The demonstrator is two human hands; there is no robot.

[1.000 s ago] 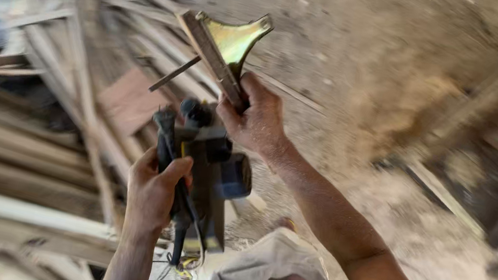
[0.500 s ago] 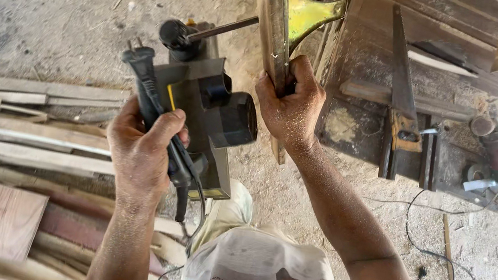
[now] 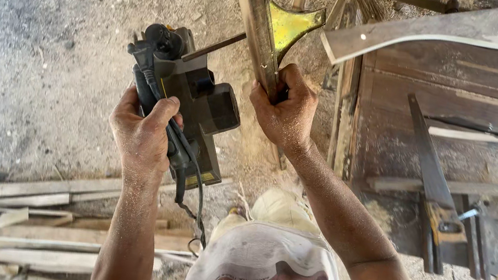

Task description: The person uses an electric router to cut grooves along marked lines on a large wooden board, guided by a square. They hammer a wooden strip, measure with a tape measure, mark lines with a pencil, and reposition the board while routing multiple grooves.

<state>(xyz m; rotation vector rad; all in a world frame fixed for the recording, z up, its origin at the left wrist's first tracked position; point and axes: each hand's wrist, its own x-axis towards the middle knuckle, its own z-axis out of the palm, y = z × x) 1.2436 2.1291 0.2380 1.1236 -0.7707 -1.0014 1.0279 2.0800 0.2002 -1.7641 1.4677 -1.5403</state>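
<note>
Your left hand (image 3: 141,136) has its fingers wrapped tight around the handle of the dark grey electric hand planer with a yellow-edged base (image 3: 192,101), which hangs in the air over the sawdust-strewn dirt floor (image 3: 22,57). Your right hand (image 3: 286,113) is closed round the lower end of the tapered wooden piece with a yellow-green flared fitting (image 3: 273,30), held upright just beside the planer.

The planer's black cord (image 3: 192,184) trails down past your wrist towards your legs; it could snag or get under your feet. Both things are carried one-handed, so a loose grip could drop the heavy tool. A thin dark rod (image 3: 214,46) juts between the two and could catch.

To your right the dark wooden worktop (image 3: 395,143) carries a long handsaw (image 3: 430,175) near its front edge. A pale curved plank (image 3: 453,26) overhangs its far edge, close to the raised piece. Pale wooden slats (image 3: 16,223) litter the floor on your left.
</note>
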